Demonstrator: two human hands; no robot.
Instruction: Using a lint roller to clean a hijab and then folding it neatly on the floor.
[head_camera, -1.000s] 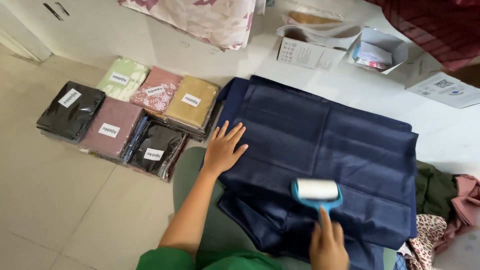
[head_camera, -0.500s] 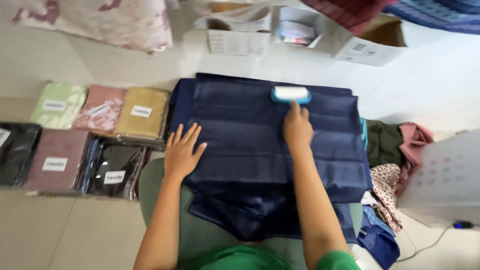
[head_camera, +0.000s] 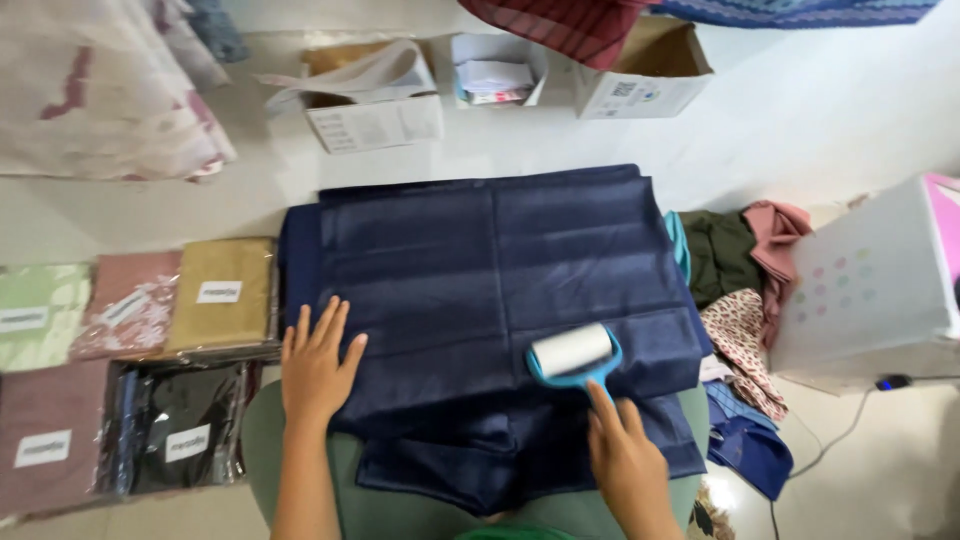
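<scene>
A right hand (head_camera: 625, 455) grips a blue-handled lint roller (head_camera: 572, 353) on folded navy fabric (head_camera: 480, 290); the left hand (head_camera: 315, 365) lies flat, fingers spread, on it. Bagged garments (head_camera: 150, 340) flank left, cardboard boxes (head_camera: 375, 95) beyond.

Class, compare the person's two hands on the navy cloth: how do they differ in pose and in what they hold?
The left hand lies flat, fingers spread, holding nothing; the right hand grips the blue handle of a lint roller. The left sits near the navy cloth's left edge, the right further right. Both are bare.
</scene>
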